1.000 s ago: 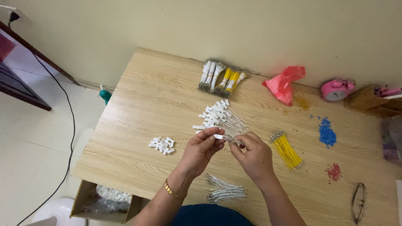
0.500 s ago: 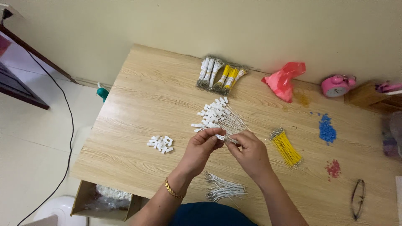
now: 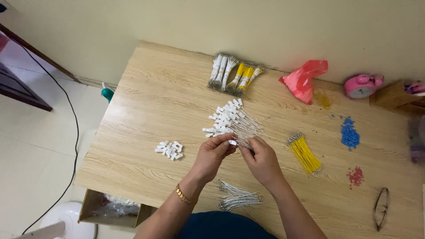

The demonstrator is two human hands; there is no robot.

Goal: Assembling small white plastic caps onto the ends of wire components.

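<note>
While wooden table [image 3: 146, 102] carries all, left hand [image 3: 212, 155] and right hand [image 3: 262, 160] meet mid-table; fingers of both clamped on small white connector [image 3: 232, 142] with thin wire. Pile of white-tagged wires [image 3: 230, 119] just beyond; loose white connectors [image 3: 169, 149] left; yellow wire bundle [image 3: 304, 152] right.
</note>
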